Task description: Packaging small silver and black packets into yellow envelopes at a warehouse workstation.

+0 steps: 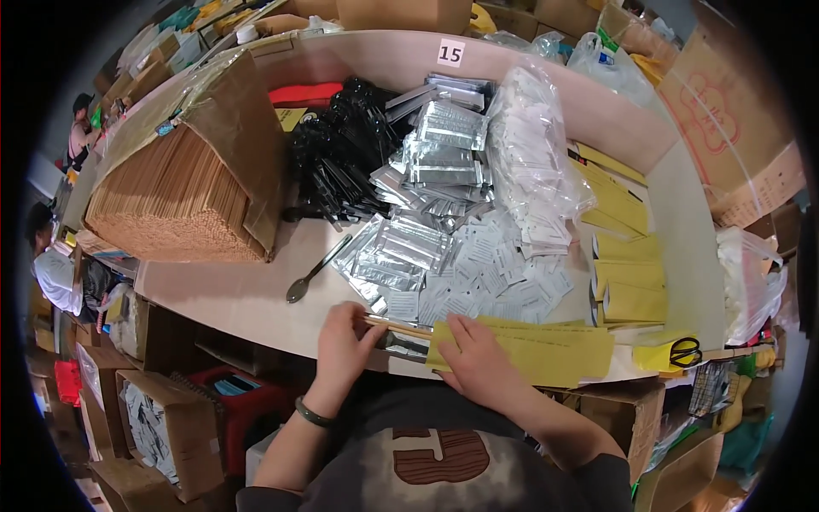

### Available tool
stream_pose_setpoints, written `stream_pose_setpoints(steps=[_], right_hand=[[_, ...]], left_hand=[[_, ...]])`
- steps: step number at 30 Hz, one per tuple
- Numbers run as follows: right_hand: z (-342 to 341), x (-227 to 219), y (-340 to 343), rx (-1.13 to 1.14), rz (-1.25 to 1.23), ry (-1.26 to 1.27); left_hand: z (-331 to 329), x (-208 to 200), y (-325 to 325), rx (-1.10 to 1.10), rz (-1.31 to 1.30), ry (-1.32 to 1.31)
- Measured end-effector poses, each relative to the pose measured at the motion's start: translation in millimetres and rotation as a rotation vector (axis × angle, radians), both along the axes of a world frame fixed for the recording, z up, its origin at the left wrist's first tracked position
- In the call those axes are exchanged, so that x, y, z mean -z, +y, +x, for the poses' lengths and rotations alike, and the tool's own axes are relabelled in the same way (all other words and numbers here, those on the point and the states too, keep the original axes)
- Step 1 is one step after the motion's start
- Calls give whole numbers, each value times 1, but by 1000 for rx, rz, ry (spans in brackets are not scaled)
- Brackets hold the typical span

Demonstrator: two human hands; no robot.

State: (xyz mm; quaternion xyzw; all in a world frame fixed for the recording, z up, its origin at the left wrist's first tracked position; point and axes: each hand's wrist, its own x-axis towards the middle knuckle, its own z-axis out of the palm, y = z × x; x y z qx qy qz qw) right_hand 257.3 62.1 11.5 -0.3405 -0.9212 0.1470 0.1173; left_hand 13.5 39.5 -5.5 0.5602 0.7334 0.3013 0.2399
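My left hand (344, 341) is closed on the ends of a pair of wooden chopsticks (403, 328). Their other ends run into the left end of a long yellow paper sleeve (554, 353) at the table's front edge. Pressed on that sleeve, near its left end, is my right hand (479, 358), its fingers gripping the paper. Something silvery and dark (401, 345) lies along the chopsticks, partly hidden. Just beyond my hands are small white printed packets (490, 264) and silver foil sachets (405, 247). A single dark spoon (311, 275) rests left of them.
A cardboard box (247, 145) packed with chopsticks (171, 200) stands at left. Behind lie black plastic spoons (341, 141) and a clear bag of white packets (529, 154). Yellow sleeves (630, 277) and black-handled scissors (685, 352) are at right. A raised rim (682, 171) borders the table.
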Motion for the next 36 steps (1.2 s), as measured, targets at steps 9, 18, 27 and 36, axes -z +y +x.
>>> stream_pose_setpoints(steps=[9, 18, 27, 36], right_hand=[[5, -9, 13, -8, -37, 104], [147, -43, 107, 186, 220, 26], [44, -4, 36, -263, -261, 133], [12, -21, 9, 367, -389, -245]], left_hand=[[34, -34, -17, 398, 204, 151], [8, -35, 10, 424, -236, 200], [78, -12, -2, 1115, -220, -437], [19, 9, 26, 449, -228, 82]])
